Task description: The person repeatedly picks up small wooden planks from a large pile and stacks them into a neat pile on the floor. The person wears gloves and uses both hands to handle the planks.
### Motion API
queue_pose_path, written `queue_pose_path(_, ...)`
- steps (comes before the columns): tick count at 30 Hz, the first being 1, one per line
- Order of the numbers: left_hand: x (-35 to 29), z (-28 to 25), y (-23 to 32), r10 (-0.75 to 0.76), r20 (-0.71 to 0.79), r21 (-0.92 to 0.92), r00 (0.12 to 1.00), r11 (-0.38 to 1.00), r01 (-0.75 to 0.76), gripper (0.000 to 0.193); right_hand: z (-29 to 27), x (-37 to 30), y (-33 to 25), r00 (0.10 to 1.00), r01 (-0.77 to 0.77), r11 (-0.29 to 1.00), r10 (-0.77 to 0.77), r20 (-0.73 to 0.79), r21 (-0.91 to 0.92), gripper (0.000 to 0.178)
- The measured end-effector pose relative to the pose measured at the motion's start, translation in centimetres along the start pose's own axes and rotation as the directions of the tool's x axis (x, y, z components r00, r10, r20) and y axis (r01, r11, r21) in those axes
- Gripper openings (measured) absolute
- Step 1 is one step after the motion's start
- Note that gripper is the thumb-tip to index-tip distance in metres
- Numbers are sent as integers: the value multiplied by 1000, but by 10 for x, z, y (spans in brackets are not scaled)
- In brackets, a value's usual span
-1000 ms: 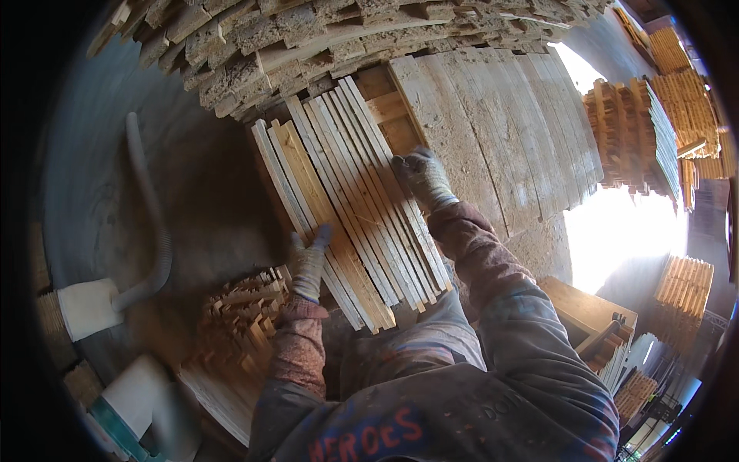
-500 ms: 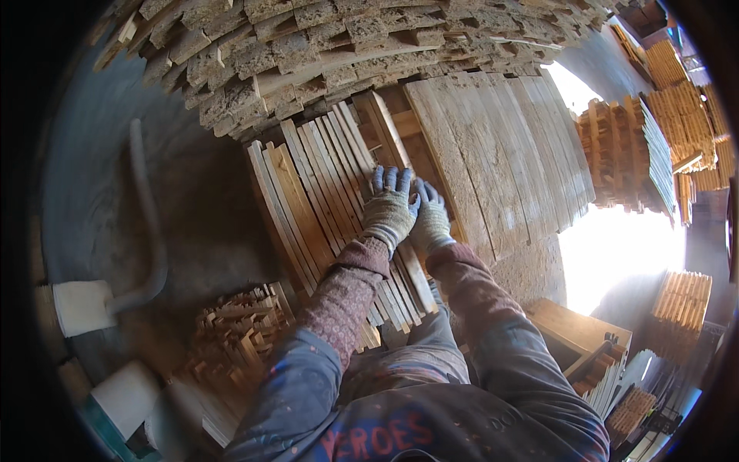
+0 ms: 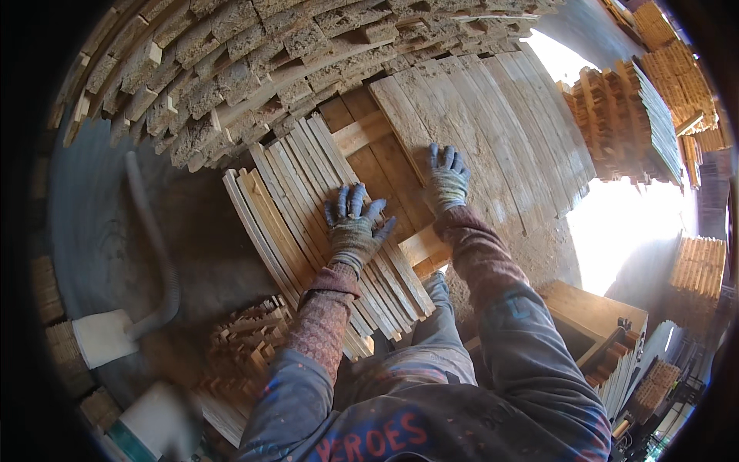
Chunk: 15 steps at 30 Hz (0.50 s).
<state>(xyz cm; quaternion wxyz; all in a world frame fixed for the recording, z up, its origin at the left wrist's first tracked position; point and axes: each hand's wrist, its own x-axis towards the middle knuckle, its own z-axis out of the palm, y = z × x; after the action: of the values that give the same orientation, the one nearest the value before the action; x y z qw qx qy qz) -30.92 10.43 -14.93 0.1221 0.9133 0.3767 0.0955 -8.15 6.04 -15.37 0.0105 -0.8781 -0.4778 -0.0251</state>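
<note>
Two entries, now parted, I log: left hand [image 3: 356,231], fingers spread, on board row [image 3: 292,204] left of dusty planks [image 3: 489,138]; right hand [image 3: 448,183], fingers slightly apart, over those planks' edge; lumber stack [image 3: 254,69] beyond; grey floor [image 3: 96,208].

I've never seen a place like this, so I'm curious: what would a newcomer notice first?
Likely the stack of rough timber across the top of the view, then the white glare at the right. In the middle, the gloved left grip lies spread over a row of narrow boards, the right grip by the left edge of wide planks.
</note>
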Motion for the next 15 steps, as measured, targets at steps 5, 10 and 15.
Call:
queue_pose_path(5, -2, -5, 0, -36, 101, 33, 994, 999, 33, 54, 9, -5, -5, 989, -39, 927, -16, 145, 373, 67)
queue_pose_path(10, -4, -9, -1, -2, 133, 99, 991, 995, -11, 78, -18, -43, -41, 892, -339, 277, -208, 401, 899, 22)
queue_pose_path(15, 0, -7, 0, 4, 118, 161, 993, 987, -23, 79, -6, 6, -3, 999, 50, 955, -50, -7, 294, 75)
